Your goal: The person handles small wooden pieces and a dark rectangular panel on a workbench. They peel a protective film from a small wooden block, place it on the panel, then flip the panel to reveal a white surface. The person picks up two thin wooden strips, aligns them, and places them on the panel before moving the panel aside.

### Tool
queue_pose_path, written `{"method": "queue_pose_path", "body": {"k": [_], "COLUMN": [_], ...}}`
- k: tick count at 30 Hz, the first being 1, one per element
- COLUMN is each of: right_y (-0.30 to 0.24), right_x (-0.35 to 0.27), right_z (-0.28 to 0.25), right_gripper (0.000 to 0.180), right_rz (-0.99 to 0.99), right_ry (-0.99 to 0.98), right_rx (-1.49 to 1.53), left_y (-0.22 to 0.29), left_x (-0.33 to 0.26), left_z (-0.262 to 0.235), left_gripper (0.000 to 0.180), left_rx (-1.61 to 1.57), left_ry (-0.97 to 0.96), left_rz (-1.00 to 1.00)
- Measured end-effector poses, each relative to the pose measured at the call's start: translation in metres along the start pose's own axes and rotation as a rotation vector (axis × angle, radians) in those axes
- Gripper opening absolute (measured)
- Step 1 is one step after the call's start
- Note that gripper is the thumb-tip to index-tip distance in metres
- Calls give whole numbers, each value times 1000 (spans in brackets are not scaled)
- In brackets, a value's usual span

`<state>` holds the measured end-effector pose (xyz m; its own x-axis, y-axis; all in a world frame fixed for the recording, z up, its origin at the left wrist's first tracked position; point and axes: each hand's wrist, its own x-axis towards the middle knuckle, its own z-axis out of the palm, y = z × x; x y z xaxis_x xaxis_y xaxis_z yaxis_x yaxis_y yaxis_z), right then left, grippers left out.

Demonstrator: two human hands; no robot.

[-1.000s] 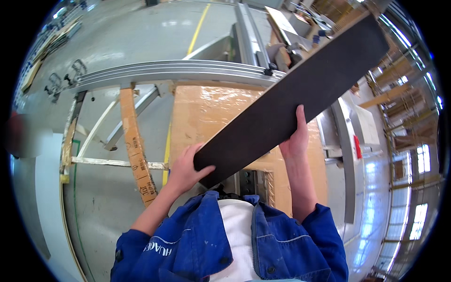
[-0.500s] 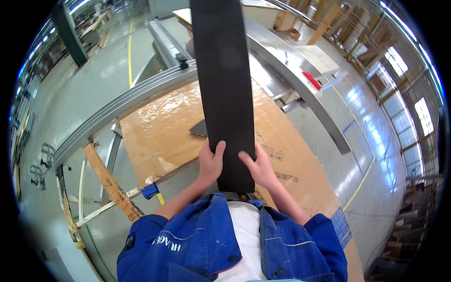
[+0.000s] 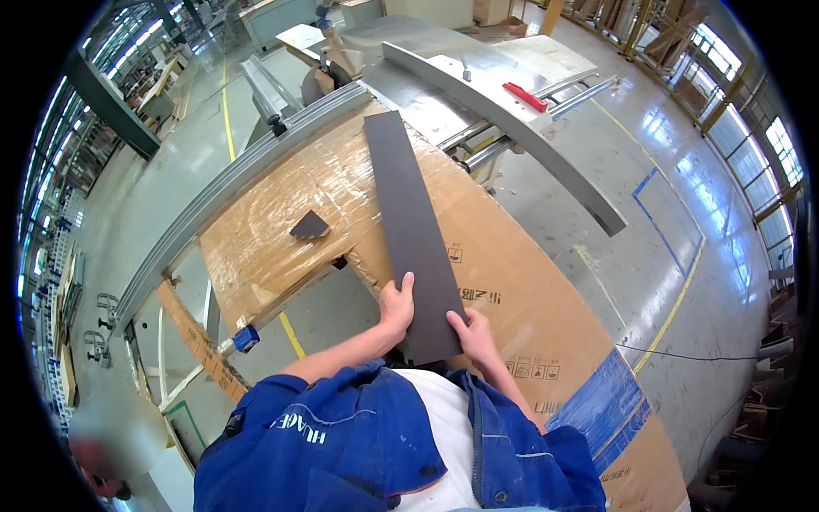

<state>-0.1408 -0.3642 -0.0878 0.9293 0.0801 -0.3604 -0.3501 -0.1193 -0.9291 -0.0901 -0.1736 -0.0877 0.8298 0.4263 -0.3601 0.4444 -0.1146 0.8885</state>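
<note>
A long, flat dark grey board (image 3: 411,230) stretches away from my body over a cardboard-covered table (image 3: 503,282). My left hand (image 3: 397,305) grips its left edge near the close end, thumb on top. On the opposite edge, slightly closer to me, my right hand (image 3: 473,334) holds it the same way, fingers hidden underneath. The board's far end reaches toward the metal rail. To its left, a small dark offcut with angled sides (image 3: 309,225) lies on the film-wrapped cardboard.
A grooved metal rail (image 3: 247,158) borders the table's far left side. Beyond stands a metal machine table with a long grey fence (image 3: 512,132) and a red tool-like piece (image 3: 525,96). Blue tape (image 3: 601,401) covers cardboard at right. A cable (image 3: 682,354) crosses the floor.
The board's far end has come down from a raised position to lie low over the table. Both hands keep hold of its near end. More of the machine behind now shows.
</note>
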Motion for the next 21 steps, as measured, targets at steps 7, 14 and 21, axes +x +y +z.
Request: {"method": "queue_pose_path", "body": {"k": [7,14,21], "right_y": [-42,-58,-51], "right_x": [76,147,94], "right_z": [-41,-107,-69], "right_gripper": [48,58,67], "right_rz": [-44,-288,-464], "right_ry": [33,258,266], "right_rx": [-53,-372,-1074], "left_y": [25,41,73], "left_x": [40,90,147], "left_z": [28,25,56], "left_gripper": [50,53,74], "left_rx": [-23,312,651], "left_ry": [-169,-151,-121], "left_rz": [15,423,626]}}
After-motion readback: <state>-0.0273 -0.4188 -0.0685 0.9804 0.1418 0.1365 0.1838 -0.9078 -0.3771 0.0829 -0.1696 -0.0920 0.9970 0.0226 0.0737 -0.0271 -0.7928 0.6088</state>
